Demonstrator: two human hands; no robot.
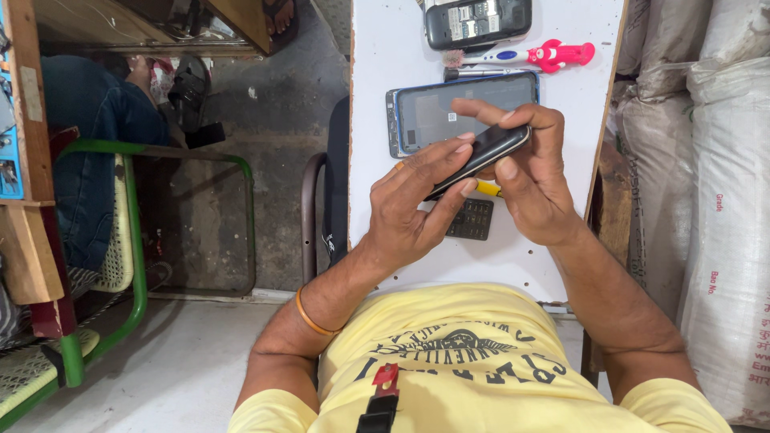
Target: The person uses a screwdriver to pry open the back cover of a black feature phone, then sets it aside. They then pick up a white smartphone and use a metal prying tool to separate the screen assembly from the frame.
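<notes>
A: Which step is this, would you say?

B: Handling the phone (484,152) itself. Both hands grip it over the desk (377,88): the left hand (409,204) clasps its lower end with fingers laid along the top edge, and the right hand (533,172) pinches the upper end between thumb and fingers. It looks like working a cover or seam loose, though I can't see the joint.

A: And below the hands?

B: A dark keypad (471,219) on the desk, with something yellow (488,189) just under the phone.

A: Beyond them?

B: A blue-edged panel (433,112) just past the fingertips, then a pink-handled brush (529,55), then another opened phone (478,22) farthest off.

A: What would the next move call for?

B: I'd judge a steady hold from the left and careful thumb pressure from the right.
</notes>
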